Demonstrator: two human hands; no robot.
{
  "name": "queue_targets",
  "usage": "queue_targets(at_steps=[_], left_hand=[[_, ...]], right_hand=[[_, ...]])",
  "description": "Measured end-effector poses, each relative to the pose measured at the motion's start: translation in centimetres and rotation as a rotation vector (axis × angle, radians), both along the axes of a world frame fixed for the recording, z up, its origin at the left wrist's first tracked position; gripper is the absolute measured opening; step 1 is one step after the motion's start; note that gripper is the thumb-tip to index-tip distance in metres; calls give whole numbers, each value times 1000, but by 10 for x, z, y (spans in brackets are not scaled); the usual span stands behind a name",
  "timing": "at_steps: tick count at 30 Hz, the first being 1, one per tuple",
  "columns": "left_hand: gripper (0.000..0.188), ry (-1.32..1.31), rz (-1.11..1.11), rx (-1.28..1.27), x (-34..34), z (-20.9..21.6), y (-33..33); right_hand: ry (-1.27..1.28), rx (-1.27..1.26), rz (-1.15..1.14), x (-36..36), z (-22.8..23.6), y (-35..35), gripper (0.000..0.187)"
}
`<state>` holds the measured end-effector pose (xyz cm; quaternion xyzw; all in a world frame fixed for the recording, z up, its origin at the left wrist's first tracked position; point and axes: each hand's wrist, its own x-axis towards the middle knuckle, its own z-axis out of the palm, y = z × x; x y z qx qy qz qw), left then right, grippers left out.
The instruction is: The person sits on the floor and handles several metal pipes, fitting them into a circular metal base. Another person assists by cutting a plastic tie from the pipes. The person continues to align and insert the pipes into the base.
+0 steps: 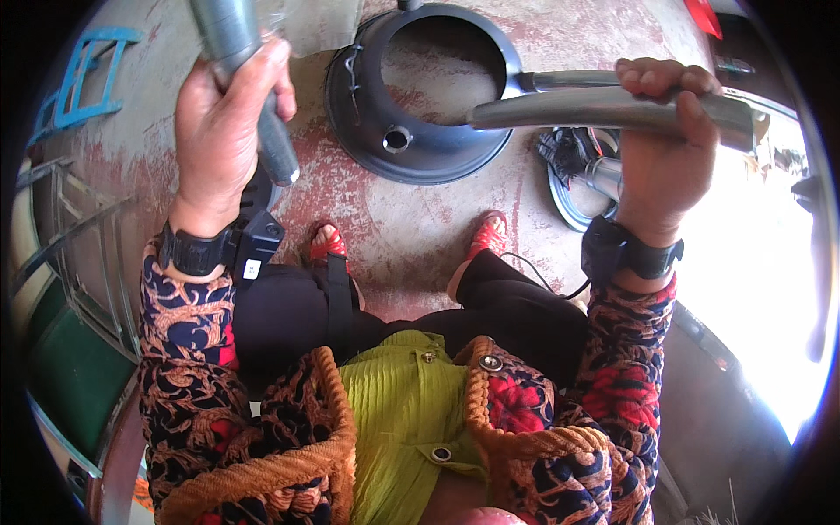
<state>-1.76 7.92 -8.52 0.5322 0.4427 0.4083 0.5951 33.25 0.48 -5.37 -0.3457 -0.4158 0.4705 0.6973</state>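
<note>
My left hand (219,131) is closed round a grey metal tube (227,31), held up at the upper left and tilted, its narrower end toward the floor. On the right, my right hand (669,171) grips a flattened, curved metal tube (582,112) that lies almost level. The tip of this tube overlaps the right edge of a black ring-shaped metal base (420,149) in view; contact is unclear. The base rests on the floor ahead of my feet, with an open round socket at its front. Another thin metal tube (569,80) runs from its right side toward my right fingers.
A blue metal frame (92,79) stands at the far left. Nearer are a metal rack (92,236) and a green-seated chair (74,376). Right of the base lie a black bundle (569,153) and a round object on the floor. A cable runs near my right knee.
</note>
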Motion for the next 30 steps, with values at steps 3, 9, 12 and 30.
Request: queue_targets(at_steps=[3, 9, 12, 30], left_hand=[[24, 6, 8, -105, 4, -2, 2], [27, -116, 123, -316, -15, -24, 9], [25, -85, 126, -313, -22, -28, 12], [20, -103, 48, -271, -40, -34, 8]], right_hand=[[-10, -58, 105, -26, -15, 2, 17], [-76, 12, 185, -66, -30, 13, 21], [-119, 54, 250, -85, -35, 20, 24], [-810, 351, 435, -159, -32, 17, 36]])
